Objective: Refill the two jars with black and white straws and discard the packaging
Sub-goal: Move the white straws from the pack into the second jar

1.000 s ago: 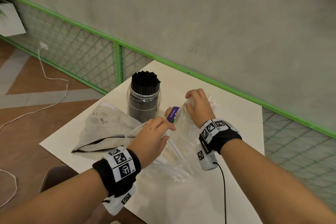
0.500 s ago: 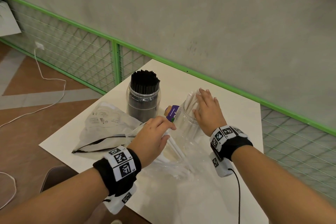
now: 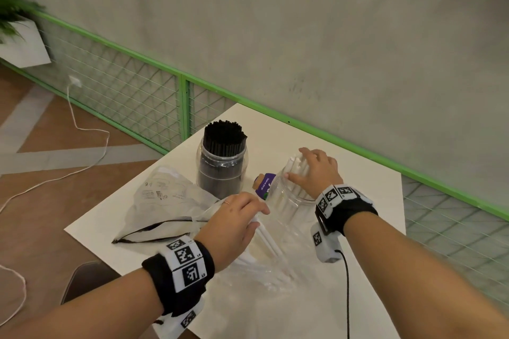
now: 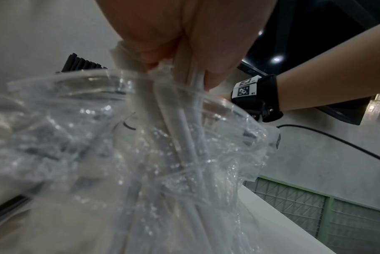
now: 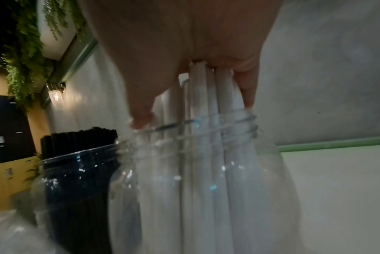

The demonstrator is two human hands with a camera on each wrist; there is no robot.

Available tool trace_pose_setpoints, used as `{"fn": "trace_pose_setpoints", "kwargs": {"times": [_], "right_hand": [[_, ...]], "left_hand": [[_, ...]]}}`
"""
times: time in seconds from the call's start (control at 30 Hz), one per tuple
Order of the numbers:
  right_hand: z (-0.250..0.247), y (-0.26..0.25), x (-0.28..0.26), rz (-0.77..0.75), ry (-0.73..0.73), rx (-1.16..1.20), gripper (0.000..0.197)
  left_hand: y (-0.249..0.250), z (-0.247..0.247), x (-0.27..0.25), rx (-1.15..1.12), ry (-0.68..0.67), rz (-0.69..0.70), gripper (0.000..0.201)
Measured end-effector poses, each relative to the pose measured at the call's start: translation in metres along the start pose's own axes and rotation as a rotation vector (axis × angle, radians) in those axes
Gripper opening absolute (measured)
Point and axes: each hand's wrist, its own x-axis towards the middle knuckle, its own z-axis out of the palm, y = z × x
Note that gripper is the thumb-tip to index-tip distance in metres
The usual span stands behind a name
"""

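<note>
There are two jars on the white table (image 3: 344,270), two plastic bags and two hands at work. The first jar (image 3: 222,170) stands upright at the far left and is packed full of black straws (image 3: 224,136), whose ends rise above its rim. The second jar (image 3: 286,201) is clear and stands just to the right of the first one, and it holds a bundle of white straws (image 3: 296,170) that stand upright and stick out above its mouth; their exact number cannot be counted. The right hand (image 3: 316,172) lies on top of this bundle with its fingers straight and spread, and the palm presses on the straw ends; in the right wrist view the thumb and a finger reach down to the threaded rim of the jar. The left hand (image 3: 231,226) is nearer to the person, in front and to the left of the clear jar, and its fingers are curled around a few more white straws (image 3: 265,239) together with the crumpled clear bag (image 3: 264,270) around them. These straws lie slanted, with their lower ends inside the bag on the table. The second bag (image 3: 165,201), flat and with printed text, lies to the left of the left hand, near the jar of black straws. Between the two jars a small object with a purple label (image 3: 264,184) shows, and what it is cannot be told.
</note>
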Motion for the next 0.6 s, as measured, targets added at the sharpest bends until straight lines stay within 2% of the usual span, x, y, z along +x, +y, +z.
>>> {"fn": "trace_pose_setpoints", "kwargs": {"times": [0.07,0.13,0.2,0.3,0.4,0.47,0.53,0.6], "right_hand": [[0.002,0.004,-0.002,-0.05,0.091,0.057,0.055],[0.004,0.007,-0.008,-0.127,0.201,0.117,0.046],[0.005,0.009,-0.013,-0.153,0.241,0.116,0.05],[0.002,0.007,-0.023,-0.109,0.265,0.007,0.067],[-0.01,-0.001,-0.047,-0.244,0.383,0.171,0.055],[-0.011,-0.01,-0.072,-0.392,0.28,0.28,0.036],[0.0,-0.012,-0.097,-0.536,0.173,0.153,0.027],[0.016,-0.009,-0.113,-0.568,0.103,-0.025,0.028]], "left_hand": [[0.0,0.0,0.0,0.004,0.0,-0.002,0.027],[-0.001,0.0,0.0,0.0,0.003,-0.006,0.027],[-0.002,0.0,0.0,-0.004,0.003,-0.007,0.027],[-0.003,0.001,0.001,-0.017,0.014,-0.008,0.027],[-0.004,-0.001,0.001,-0.026,0.035,-0.019,0.026],[-0.005,-0.001,0.002,-0.028,0.045,-0.016,0.027],[-0.005,0.0,0.002,-0.027,0.045,0.004,0.028],[-0.004,0.002,0.003,-0.023,0.045,0.015,0.029]]}}
